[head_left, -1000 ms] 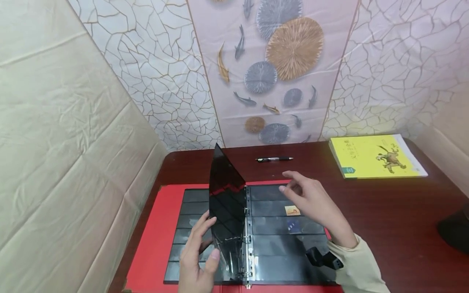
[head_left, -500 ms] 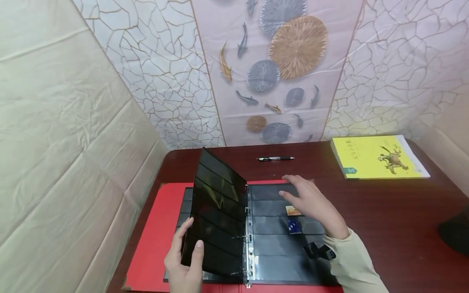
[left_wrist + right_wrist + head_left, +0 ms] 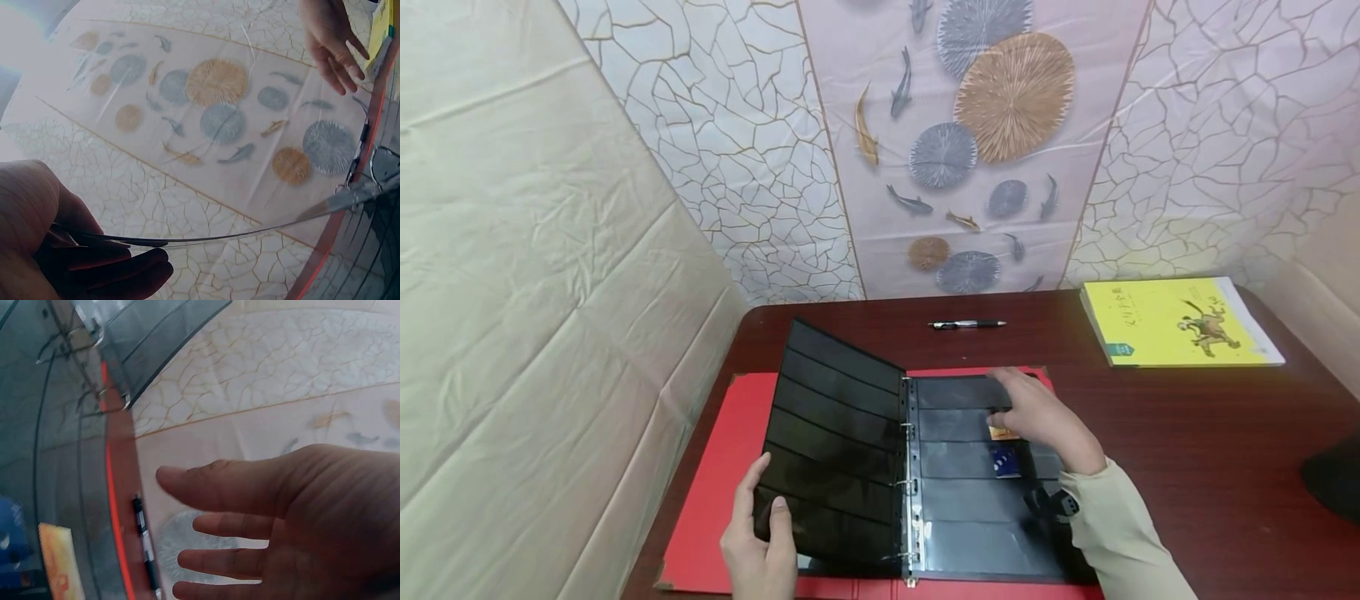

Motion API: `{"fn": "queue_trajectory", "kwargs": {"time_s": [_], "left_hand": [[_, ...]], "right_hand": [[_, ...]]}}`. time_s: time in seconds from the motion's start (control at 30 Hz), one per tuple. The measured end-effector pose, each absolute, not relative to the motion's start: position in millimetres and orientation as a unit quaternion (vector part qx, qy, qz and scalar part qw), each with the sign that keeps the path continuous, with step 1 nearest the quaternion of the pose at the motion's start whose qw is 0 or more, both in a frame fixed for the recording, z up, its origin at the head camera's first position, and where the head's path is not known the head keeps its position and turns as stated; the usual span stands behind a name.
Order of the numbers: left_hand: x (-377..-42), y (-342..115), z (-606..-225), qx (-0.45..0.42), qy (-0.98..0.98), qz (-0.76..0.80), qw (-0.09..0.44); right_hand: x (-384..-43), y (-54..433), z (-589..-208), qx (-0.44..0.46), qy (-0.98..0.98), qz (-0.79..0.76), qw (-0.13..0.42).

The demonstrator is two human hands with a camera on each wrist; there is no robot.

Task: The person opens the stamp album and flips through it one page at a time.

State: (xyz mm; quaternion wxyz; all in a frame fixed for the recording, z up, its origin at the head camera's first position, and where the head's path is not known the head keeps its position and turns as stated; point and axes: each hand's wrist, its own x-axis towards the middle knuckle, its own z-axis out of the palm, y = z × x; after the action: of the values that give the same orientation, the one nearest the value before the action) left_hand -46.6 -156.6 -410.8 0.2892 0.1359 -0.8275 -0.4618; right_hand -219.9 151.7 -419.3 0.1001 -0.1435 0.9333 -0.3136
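Observation:
A red ring-bound stamp album lies spread on the table. My left hand pinches the outer edge of a black pocket page, thumb on its face and fingers behind. That page stands tilted up, leaning left from the metal rings. In the left wrist view the page shows edge-on in the hand. My right hand hovers over the right-hand page, its fingers extended in the right wrist view. Below it sit an orange stamp, partly covered, and a blue stamp.
A pen lies behind the album. At the back right is a yellow book. A dark rounded object stands at the right edge. Patterned cloth hangs behind the table, and a pale cloth is at the left.
My left hand has swung the black page from nearly upright over to the left and lower. The right hand's fingers have spread from a curl and come down toward the orange stamp.

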Motion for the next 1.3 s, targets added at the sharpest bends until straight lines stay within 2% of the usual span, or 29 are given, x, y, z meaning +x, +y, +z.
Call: {"fn": "queue_trajectory", "kwargs": {"time_s": [0.47,0.8,1.3], "left_hand": [[-51.6,-167.7,-439.9,0.208,-0.797,-0.479,0.303],[-57.5,-170.1,-448.4,0.262,-0.770,-0.493,0.309],[-64.3,-183.0,-465.0,0.305,-0.796,-0.450,0.267]], "right_hand": [[-237.1,169.0,-452.3,-0.122,0.936,-0.297,0.148],[-240.2,171.1,-467.6,-0.094,0.948,-0.278,0.125],[-246.0,172.1,-466.1,-0.051,0.950,-0.264,0.161]]}}
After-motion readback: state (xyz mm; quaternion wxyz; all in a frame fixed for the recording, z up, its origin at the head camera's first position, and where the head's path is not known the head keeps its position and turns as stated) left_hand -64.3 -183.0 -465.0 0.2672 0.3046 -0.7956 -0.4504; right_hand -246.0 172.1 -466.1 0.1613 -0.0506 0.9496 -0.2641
